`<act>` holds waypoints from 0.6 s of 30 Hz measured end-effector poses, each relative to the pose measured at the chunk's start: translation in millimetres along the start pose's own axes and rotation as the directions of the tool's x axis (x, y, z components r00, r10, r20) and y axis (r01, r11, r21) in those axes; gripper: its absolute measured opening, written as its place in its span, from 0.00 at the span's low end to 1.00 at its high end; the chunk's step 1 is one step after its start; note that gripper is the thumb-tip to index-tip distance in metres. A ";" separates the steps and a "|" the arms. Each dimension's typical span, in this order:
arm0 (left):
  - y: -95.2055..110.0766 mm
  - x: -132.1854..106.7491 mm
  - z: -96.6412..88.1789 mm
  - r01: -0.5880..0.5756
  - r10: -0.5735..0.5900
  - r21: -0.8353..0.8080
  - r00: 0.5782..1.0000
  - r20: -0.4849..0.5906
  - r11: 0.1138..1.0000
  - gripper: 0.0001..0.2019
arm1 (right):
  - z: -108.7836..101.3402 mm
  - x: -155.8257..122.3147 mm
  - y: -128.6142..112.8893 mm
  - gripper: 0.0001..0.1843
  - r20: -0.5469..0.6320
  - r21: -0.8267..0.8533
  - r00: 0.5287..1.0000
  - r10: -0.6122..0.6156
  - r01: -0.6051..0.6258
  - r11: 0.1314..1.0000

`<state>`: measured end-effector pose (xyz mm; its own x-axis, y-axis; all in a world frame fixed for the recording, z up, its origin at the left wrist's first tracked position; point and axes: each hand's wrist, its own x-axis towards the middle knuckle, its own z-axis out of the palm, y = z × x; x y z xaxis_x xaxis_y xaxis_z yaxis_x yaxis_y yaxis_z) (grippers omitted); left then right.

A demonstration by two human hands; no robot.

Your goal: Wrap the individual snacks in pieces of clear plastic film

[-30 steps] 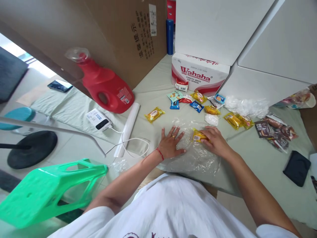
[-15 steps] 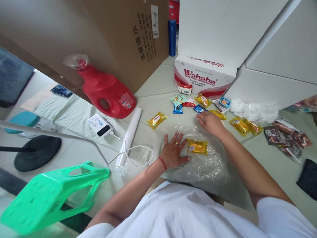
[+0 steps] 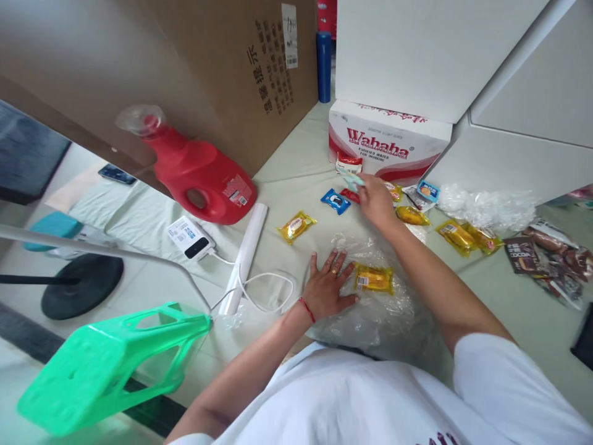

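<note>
Where the clear plastic sheet (image 3: 370,324) lies crinkled and glossy, a yellow packet (image 3: 376,280) rests on it, a plump rectangle in shiny film with a barcode patch at one end. Your left hand (image 3: 327,289) is spread flat on the sheet, fingers apart and unclenched, just beside that packet. Beyond the sheet, your right hand (image 3: 377,201) pinches a pale green packet (image 3: 353,178), its thin wrapper partly hidden by your fingers. Also beyond the sheet, a small blue packet (image 3: 335,201) lies on the lightly creased cloth (image 3: 291,167), short of the printed Wahaha carton (image 3: 389,145).
</note>
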<state>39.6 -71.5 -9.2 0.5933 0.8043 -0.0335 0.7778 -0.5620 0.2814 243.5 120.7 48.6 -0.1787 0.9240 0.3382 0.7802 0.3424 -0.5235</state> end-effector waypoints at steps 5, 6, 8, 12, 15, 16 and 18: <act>-0.6 0.8 2.1 -0.007 0.007 -0.011 1.000 -0.012 1.000 0.41 | -69.5 -135.6 19.9 0.24 -0.017 0.323 0.901 0.433 -0.405 0.855; -0.7 1.1 2.8 -0.007 0.007 -0.010 1.000 -0.014 1.000 0.42 | -79.6 -160.7 16.7 0.23 -0.023 0.305 0.893 0.450 -0.423 0.853; -0.7 1.8 4.1 -0.003 0.003 0.000 1.000 -0.014 1.000 0.42 | -91.5 -200.7 3.8 0.22 -0.063 0.237 0.924 0.377 -0.353 0.905; 0.1 3.0 4.7 0.008 -0.008 0.031 1.000 0.005 1.000 0.42 | -82.5 -233.6 -16.5 0.20 -0.028 0.135 0.996 -0.087 0.090 0.987; 0.5 3.9 2.7 0.019 -0.020 0.036 0.999 0.031 0.999 0.43 | -66.9 -231.2 -6.5 0.21 0.154 0.139 0.945 -0.289 0.269 0.953; 0.5 4.3 1.7 0.021 -0.023 0.032 0.999 0.040 0.999 0.43 | -64.2 -228.7 -0.6 0.22 0.201 0.150 0.930 -0.308 0.281 0.948; 0.4 5.1 -0.7 0.023 -0.024 0.020 0.998 0.060 1.000 0.43 | -63.8 -224.0 8.8 0.22 0.245 0.183 0.915 -0.322 0.282 0.942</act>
<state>42.8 -67.6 -8.6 0.5856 0.8047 -0.0973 0.7952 -0.5470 0.2616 328.6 -94.2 18.1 -0.5611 0.7765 0.2866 0.5742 0.6146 -0.5409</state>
